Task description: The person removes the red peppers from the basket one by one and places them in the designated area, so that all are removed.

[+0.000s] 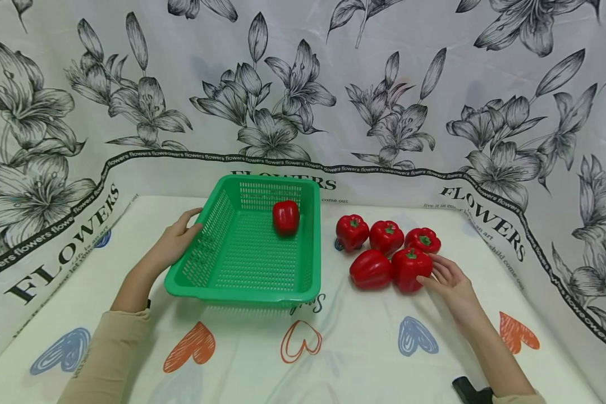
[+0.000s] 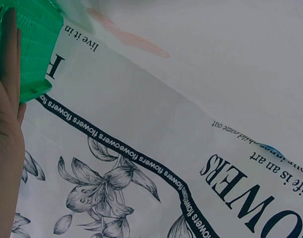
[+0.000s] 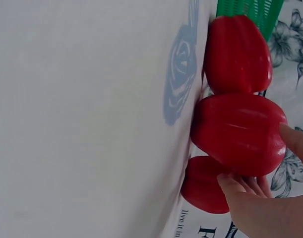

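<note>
In the head view my left hand touches the left side of a green plastic basket, thumb at the rim. The left wrist view shows straight fingers along its outer wall. One red bell pepper lies inside. To the right, my right hand holds the front right bell pepper between thumb and fingers. Beside it a bell pepper lies on its side. Behind are three more bell peppers, at left, middle and right.
A white cloth printed with hearts covers the table. The flower-patterned cloth rises behind it and along the sides. A dark strap piece shows at my right wrist.
</note>
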The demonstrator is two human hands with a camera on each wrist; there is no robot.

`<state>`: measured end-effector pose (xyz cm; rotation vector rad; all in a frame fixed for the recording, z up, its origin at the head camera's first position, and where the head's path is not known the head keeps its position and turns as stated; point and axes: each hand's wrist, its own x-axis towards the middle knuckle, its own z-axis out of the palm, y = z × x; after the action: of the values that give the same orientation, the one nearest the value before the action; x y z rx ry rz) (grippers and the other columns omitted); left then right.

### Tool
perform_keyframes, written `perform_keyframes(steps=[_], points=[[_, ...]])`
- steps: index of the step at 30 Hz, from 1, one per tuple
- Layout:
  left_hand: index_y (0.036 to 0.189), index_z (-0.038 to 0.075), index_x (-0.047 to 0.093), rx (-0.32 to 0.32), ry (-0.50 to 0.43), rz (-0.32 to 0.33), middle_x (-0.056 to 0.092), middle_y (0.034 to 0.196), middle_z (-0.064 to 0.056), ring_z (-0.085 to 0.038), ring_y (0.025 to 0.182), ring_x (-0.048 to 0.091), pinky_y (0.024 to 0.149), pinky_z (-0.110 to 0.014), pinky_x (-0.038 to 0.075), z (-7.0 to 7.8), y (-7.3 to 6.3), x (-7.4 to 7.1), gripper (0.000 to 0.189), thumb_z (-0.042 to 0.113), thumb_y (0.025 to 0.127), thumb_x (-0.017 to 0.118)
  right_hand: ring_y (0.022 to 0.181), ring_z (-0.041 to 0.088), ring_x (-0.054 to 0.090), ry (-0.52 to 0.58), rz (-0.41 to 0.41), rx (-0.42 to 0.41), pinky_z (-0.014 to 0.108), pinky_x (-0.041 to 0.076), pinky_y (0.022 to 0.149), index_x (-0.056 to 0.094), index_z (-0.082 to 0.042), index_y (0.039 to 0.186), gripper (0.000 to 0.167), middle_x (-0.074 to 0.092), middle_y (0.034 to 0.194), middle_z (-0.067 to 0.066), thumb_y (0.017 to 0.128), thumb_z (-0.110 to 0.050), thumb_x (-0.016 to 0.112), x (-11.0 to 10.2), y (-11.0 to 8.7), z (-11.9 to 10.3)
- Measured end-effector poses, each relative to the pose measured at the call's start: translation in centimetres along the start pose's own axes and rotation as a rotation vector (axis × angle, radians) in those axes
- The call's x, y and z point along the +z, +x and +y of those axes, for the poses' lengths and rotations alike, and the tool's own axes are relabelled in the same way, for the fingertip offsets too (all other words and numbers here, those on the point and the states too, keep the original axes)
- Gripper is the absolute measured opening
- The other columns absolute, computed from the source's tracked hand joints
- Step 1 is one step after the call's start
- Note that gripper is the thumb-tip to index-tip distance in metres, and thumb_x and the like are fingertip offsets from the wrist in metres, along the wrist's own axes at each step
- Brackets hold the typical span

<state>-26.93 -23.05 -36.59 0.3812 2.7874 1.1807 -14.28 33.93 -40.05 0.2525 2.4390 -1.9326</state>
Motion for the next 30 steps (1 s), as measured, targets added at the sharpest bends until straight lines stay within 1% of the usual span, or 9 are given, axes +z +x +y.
perform_keyframes(steps=[6,12,13,16,18,20,22,25,30], points=[[0.158,0.012,0.009,-0.004,-0.019,-0.002,0.051,0.133,-0.036,-0.039,0.102,0.064,0.083,-0.046,0.050,-0.3,-0.3,0.2,0.063,0.044,0.106,0.027,0.149,0.031,0.021,-0.013,0.024,0.012,0.001,0.042,0.089,0.022,-0.015,0.156,0.079,0.022,0.162,0.014,0.093,-0.027,0.068,-0.1,-0.2,-0.5],[0.158,0.013,0.008,-0.022,-0.024,-0.002,0.045,0.140,-0.037,-0.047,0.115,0.057,0.091,-0.056,0.046,-0.4,-0.5,0.6,0.063,0.044,0.107,0.026,0.149,0.030,0.022,-0.034,0.038,0.026,0.001,0.042,0.089,0.025,-0.015,0.155,0.077,0.027,0.161,0.011,0.093,-0.032,0.067,-0.2,-0.5,-0.6],[0.158,0.013,0.009,-0.023,-0.024,-0.002,0.045,0.140,-0.037,-0.048,0.116,0.056,0.092,-0.057,0.045,-0.4,-0.5,0.6,0.063,0.044,0.107,0.026,0.150,0.028,0.023,-0.027,0.043,0.023,0.001,0.042,0.089,0.026,-0.015,0.154,0.076,0.030,0.160,0.008,0.093,-0.032,0.067,-0.2,-0.6,-0.7],[0.158,0.012,0.009,-0.028,-0.023,0.000,0.045,0.140,-0.037,-0.047,0.115,0.057,0.091,-0.057,0.046,-0.4,-0.5,0.6,0.062,0.043,0.107,0.026,0.141,0.006,0.040,0.019,0.065,0.008,0.002,0.044,0.088,0.033,-0.015,0.151,0.071,0.048,0.147,-0.009,0.092,-0.032,0.068,-0.2,-0.7,-0.6],[0.158,0.012,0.009,-0.028,-0.017,0.000,0.043,0.141,-0.037,-0.048,0.116,0.056,0.091,-0.057,0.046,-0.4,-0.5,0.5,0.062,0.043,0.107,0.026,0.126,-0.008,0.051,0.058,0.078,0.000,0.003,0.045,0.086,0.038,-0.014,0.148,0.067,0.056,0.131,-0.020,0.092,-0.031,0.069,-0.2,-0.8,-0.6],[0.158,0.012,0.008,-0.020,-0.012,0.000,0.043,0.141,-0.038,-0.049,0.114,0.057,0.090,-0.057,0.047,-0.4,-0.5,0.4,0.062,0.042,0.107,0.026,0.108,-0.017,0.055,0.074,0.093,-0.002,0.003,0.046,0.084,0.042,-0.014,0.146,0.064,0.060,0.117,-0.028,0.091,-0.033,0.069,-0.2,-0.9,-0.6],[0.158,0.012,0.008,-0.018,-0.010,-0.001,0.042,0.141,-0.038,-0.048,0.115,0.057,0.090,-0.056,0.047,-0.3,-0.4,0.2,0.062,0.041,0.107,0.026,0.103,-0.019,0.056,0.095,0.105,0.009,0.002,0.046,0.081,0.043,-0.015,0.145,0.063,0.063,0.113,-0.029,0.091,-0.035,0.069,-0.2,-1.0,-0.7],[0.158,0.012,0.008,-0.011,-0.005,0.003,0.046,0.137,-0.038,-0.045,0.108,0.061,0.086,-0.053,0.048,0.0,-0.3,-0.2,0.061,0.040,0.107,0.027,0.105,-0.019,0.053,0.083,0.121,0.045,0.001,0.045,0.081,0.043,-0.018,0.147,0.066,0.064,0.114,-0.031,0.090,-0.042,0.068,-0.2,-1.0,-0.9],[0.158,0.012,0.009,-0.016,-0.006,-0.001,0.048,0.136,-0.037,-0.041,0.104,0.063,0.086,-0.049,0.049,-0.1,-0.1,-0.4,0.061,0.041,0.107,0.027,0.103,-0.021,0.052,0.081,0.129,0.094,0.003,0.046,0.083,0.042,-0.022,0.148,0.069,0.063,0.111,-0.035,0.089,-0.045,0.068,-0.3,-1.0,-1.0]])
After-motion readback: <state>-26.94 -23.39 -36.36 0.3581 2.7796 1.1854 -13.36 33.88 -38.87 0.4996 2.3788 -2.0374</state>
